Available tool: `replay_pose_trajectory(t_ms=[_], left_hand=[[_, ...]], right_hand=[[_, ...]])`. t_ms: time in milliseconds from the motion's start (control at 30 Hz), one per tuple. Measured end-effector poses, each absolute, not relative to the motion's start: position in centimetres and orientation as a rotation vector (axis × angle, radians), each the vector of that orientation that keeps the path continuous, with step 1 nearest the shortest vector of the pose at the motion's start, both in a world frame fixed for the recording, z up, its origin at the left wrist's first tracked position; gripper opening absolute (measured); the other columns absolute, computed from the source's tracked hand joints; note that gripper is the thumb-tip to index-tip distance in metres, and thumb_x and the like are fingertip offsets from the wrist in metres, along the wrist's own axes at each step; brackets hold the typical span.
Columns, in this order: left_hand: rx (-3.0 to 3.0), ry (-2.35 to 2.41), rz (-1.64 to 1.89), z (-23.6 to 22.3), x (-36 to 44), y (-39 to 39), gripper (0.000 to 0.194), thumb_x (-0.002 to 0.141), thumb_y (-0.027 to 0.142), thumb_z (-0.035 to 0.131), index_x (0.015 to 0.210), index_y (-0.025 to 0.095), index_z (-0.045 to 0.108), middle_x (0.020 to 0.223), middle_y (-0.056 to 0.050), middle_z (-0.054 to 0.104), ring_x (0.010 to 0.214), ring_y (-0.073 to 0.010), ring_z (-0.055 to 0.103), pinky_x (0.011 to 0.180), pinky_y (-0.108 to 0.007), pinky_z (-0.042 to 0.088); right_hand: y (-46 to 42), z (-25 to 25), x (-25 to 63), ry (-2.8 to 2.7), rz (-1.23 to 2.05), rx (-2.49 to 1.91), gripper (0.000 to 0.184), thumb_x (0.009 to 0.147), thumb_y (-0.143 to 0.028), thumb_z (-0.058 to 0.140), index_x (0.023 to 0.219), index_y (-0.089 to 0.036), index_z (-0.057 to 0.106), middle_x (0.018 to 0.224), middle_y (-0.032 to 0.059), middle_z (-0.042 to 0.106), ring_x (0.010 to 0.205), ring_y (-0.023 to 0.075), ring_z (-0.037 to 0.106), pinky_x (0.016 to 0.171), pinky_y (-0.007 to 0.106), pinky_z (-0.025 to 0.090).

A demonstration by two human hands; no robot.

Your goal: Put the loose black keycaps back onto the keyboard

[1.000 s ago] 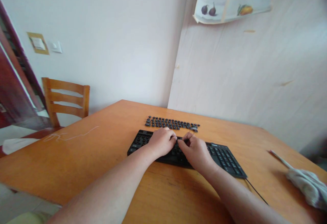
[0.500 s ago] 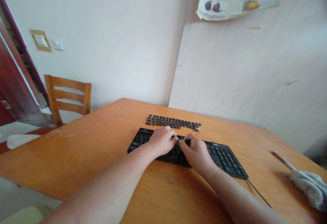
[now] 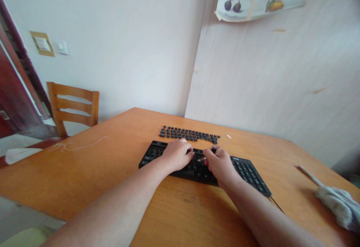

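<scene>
A black keyboard [image 3: 197, 175] lies slantwise on the wooden table, with many keycaps off its left and middle part. My left hand [image 3: 178, 153] rests over that part, fingers curled and closed on the keyboard. Just to its right, my right hand [image 3: 218, 162] is closed in a pinch around a thin tool [image 3: 201, 159]. Its light tip points down-left at the key bed, and a fine wire-like end sticks up behind the hand. The tool's exact kind is unclear. Loose black keycaps [image 3: 184, 133] lie in rows beyond the keyboard.
At the right of the table [image 3: 112, 187] are a grey cloth [image 3: 339, 204] and a thin stick [image 3: 311, 176]. A black cable [image 3: 277, 204] leaves the keyboard's right corner. A chair [image 3: 74, 106] stands at the left, with the wall behind the table.
My right hand has shifted slightly right and turned; the tool's light tip now shows at the key bed, and its rear end points farther right. The left hand stays on the keyboard.
</scene>
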State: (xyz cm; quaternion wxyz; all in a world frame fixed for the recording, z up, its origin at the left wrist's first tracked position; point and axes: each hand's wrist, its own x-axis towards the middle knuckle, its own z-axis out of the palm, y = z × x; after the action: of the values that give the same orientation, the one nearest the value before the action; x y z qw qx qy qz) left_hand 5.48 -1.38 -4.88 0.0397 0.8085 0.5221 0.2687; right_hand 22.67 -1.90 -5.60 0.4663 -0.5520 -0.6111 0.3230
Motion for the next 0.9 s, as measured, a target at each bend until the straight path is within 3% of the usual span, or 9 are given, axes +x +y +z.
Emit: replay_pose_trajectory(t_ms=[367,633,900], left_hand=[[2.4,1.518,0.996,-4.8,5.6,-1.2,0.02,0.084,0.03,0.053,0.087,0.021,0.071,0.089,-0.007,0.066,0.089,-0.0207,0.061,0.083,-0.033,0.044],[1.843,1.22,1.148,-4.1,6.9,-1.9,0.023,0.078,0.022,0.059,0.099,0.016,0.064,0.095,-0.007,0.07,0.088,-0.0181,0.065,0.082,-0.03,0.049],[1.707,1.124,1.168,-3.8,7.1,-2.0,0.021,0.076,0.025,0.063,0.094,0.016,0.062,0.093,-0.008,0.069,0.087,-0.0185,0.064,0.081,-0.031,0.049]], right_hand=[[-2.3,-5.1,22.5,-1.262,0.999,-1.248,0.023,0.077,-0.037,0.059,0.068,-0.02,0.047,0.047,-0.0048,0.052,0.036,0.0075,0.04,0.038,0.021,0.029],[-2.3,-4.5,22.3,-1.147,0.985,-1.091,0.03,0.079,-0.043,0.063,0.07,-0.018,0.049,0.052,-0.0032,0.055,0.038,0.0069,0.044,0.04,0.019,0.031],[-2.7,-5.0,21.9,-1.224,0.976,-0.964,0.033,0.081,-0.049,0.063,0.077,-0.019,0.05,0.06,-0.0025,0.059,0.045,0.0084,0.052,0.041,0.019,0.035]])
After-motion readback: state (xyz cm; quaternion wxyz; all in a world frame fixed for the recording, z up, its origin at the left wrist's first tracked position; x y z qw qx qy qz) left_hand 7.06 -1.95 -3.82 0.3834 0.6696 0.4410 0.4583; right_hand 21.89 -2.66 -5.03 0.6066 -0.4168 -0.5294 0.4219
